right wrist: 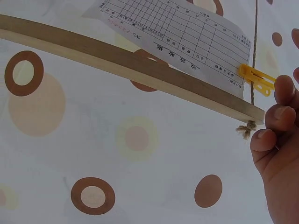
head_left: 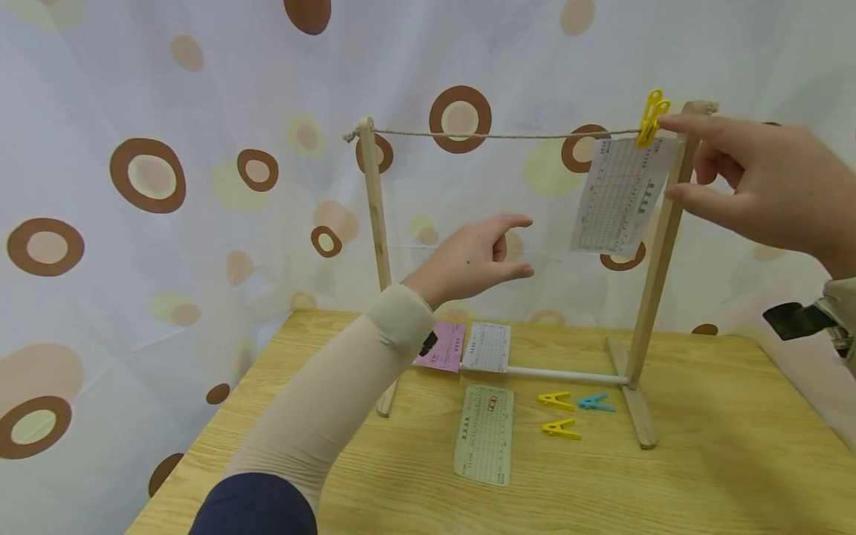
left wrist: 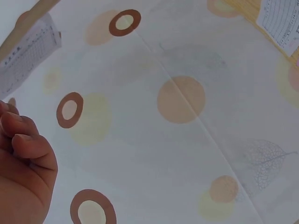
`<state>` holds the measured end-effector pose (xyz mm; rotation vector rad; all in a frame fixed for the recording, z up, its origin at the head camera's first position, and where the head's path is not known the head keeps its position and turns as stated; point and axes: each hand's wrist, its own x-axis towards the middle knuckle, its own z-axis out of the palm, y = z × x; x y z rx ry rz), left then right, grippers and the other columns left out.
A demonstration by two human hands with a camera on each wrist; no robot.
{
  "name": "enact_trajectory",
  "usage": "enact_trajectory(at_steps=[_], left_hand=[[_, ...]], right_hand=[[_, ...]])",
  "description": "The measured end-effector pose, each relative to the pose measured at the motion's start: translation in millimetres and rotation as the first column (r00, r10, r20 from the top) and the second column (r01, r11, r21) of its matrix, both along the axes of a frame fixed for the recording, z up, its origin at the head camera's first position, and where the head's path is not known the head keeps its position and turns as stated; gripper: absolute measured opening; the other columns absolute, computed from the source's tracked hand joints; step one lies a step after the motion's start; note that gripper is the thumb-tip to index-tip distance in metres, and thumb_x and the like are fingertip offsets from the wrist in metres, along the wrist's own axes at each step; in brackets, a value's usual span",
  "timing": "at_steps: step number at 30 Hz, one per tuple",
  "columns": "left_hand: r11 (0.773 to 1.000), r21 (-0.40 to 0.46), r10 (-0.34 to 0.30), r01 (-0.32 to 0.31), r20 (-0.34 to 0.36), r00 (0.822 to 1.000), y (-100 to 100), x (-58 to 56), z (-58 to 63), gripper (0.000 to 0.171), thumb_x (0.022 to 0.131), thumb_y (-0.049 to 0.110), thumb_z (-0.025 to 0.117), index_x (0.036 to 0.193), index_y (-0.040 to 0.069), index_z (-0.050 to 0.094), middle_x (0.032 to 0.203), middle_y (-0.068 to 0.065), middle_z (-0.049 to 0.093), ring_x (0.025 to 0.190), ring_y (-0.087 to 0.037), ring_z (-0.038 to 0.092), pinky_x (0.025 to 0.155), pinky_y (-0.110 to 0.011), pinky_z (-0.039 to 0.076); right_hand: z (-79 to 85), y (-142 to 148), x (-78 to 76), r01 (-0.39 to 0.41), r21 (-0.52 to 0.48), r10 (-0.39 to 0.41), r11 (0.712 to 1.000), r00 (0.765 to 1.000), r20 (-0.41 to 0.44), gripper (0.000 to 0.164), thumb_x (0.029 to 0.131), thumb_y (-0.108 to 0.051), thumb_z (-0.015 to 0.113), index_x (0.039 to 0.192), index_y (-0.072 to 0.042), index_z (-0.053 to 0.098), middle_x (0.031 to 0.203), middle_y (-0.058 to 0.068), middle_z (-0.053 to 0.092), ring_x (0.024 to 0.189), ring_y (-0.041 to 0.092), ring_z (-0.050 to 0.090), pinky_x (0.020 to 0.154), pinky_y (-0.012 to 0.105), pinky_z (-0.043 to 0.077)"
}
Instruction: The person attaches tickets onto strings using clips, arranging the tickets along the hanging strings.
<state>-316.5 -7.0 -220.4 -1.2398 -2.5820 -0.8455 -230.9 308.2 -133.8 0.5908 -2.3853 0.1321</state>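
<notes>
A white printed receipt form (head_left: 622,197) hangs from the twine line (head_left: 495,136), held at its top by a yellow clothespin (head_left: 647,126). My right hand (head_left: 769,178) is beside that clothespin, index fingertip at its handle, thumb well apart from it. In the right wrist view the clothespin (right wrist: 257,78) bites the form's edge and the twine; whether the fingertip touches it I cannot tell. My left hand (head_left: 471,256) hovers in mid-air below the line, thumb and index finger spread, holding nothing. The left wrist view shows its other fingers (left wrist: 30,147) loosely bent.
The wooden rack's right post (head_left: 658,260) stands beside my right hand, its left post (head_left: 376,200) beyond my left forearm. On the table (head_left: 374,475) lie a green form (head_left: 484,438), a pink form (head_left: 446,345), another white form (head_left: 488,345), two yellow clothespins (head_left: 560,429) and a blue clothespin (head_left: 595,403).
</notes>
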Motion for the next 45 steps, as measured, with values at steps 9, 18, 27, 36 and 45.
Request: enact_trajectory(at_steps=[9,18,27,36,45], left_hand=[[0.999,-0.027,-0.034,0.034,-0.014,0.999,-20,9.1,-24.8,0.065,0.094,0.043,0.072,0.149,0.02,0.046,0.08,0.001,0.054,0.065,-0.013,0.047,0.064,-0.027,0.042],[0.997,-0.071,-0.014,0.013,-0.006,1.0,-35,17.3,-50.3,0.067,0.094,0.045,0.072,0.151,0.019,0.046,0.077,0.005,0.055,0.063,-0.01,0.046,0.062,-0.027,0.043],[0.994,-0.105,0.011,-0.001,0.092,0.996,-47,18.7,-83.3,0.066,0.093,0.042,0.074,0.15,0.019,0.048,0.077,0.005,0.057,0.062,-0.009,0.049,0.06,-0.026,0.045],[0.986,-0.164,0.045,-0.034,0.062,0.997,-56,17.8,-118.7,0.063,0.091,0.046,0.075,0.144,0.02,0.054,0.079,0.01,0.055,0.063,-0.006,0.049,0.055,-0.025,0.042],[0.978,-0.208,0.028,0.003,0.143,0.989,-64,17.4,-155.2,0.061,0.092,0.039,0.076,0.144,0.014,0.055,0.079,0.008,0.055,0.07,-0.007,0.05,0.065,-0.024,0.045]], right_hand=[[-26.3,0,6.1,-0.053,-0.034,0.054,0.998,0.998,0.042,0.064,0.087,-0.013,0.079,0.146,-0.011,0.054,0.083,0.002,0.049,0.066,0.013,0.034,0.057,0.023,0.026],[-63.9,0,4.5,-0.07,-0.073,0.08,0.995,0.987,0.142,0.06,0.089,-0.016,0.079,0.145,-0.015,0.056,0.077,-0.003,0.047,0.063,0.011,0.035,0.058,0.025,0.027],[-115.5,-3,-3.0,-0.113,-0.14,0.145,0.984,0.958,0.249,0.057,0.089,-0.017,0.079,0.143,-0.022,0.058,0.076,-0.009,0.047,0.064,0.01,0.039,0.058,0.028,0.031],[-166.2,5,-6.5,-0.13,-0.151,0.179,0.98,0.907,0.381,0.049,0.095,-0.025,0.073,0.141,-0.018,0.057,0.077,-0.01,0.048,0.063,0.006,0.039,0.058,0.027,0.033],[-210.2,19,-6.1,-0.066,-0.197,0.164,0.978,0.826,0.539,0.047,0.099,-0.034,0.068,0.141,-0.016,0.057,0.077,-0.009,0.05,0.062,0.008,0.041,0.055,0.028,0.035]])
